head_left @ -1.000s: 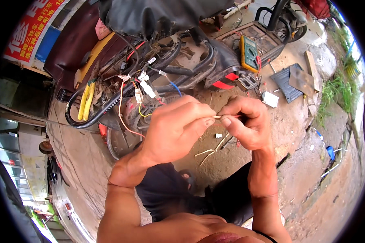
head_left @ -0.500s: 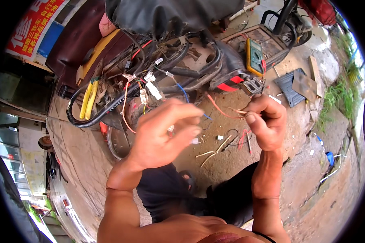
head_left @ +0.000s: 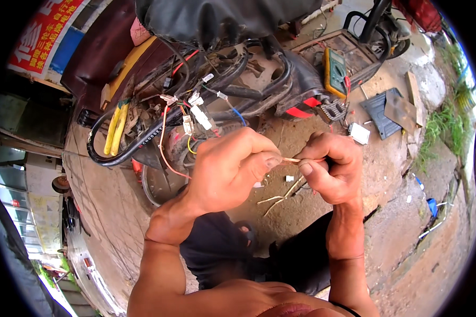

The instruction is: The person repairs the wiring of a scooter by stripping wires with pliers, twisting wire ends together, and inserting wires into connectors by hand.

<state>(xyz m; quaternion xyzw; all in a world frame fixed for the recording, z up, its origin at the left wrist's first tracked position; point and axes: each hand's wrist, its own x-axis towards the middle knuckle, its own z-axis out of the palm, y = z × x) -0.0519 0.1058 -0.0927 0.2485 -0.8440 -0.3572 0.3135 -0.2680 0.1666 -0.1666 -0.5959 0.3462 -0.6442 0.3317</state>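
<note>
My left hand (head_left: 230, 171) and my right hand (head_left: 330, 166) pinch a thin, light-coloured wire (head_left: 291, 160), its middle visible between my fingertips. Just beyond my hands is a black bike frame (head_left: 238, 90) with tangled wires and white connectors (head_left: 200, 116), some on yellow, red and blue wires. Yellow-handled pliers (head_left: 116, 129) rest on the frame at the left. A yellow-and-green multimeter (head_left: 335, 74) with red leads lies at the upper right, above a pedal (head_left: 328, 112).
A small white box (head_left: 358, 133), a dark plastic panel (head_left: 376, 111) and a board (head_left: 413, 98) lie on the cracked concrete (head_left: 391, 222) at right. A black cover (head_left: 227, 18) drapes over the bike. A maroon seat (head_left: 92, 68) and red banner (head_left: 45, 37) are at upper left, grass (head_left: 436, 137) far right.
My left hand opened and drew away half a second ago, showing red wire at my right fingers. It is back beside my right hand, pinched on the wire, both slightly lower than a second ago.
</note>
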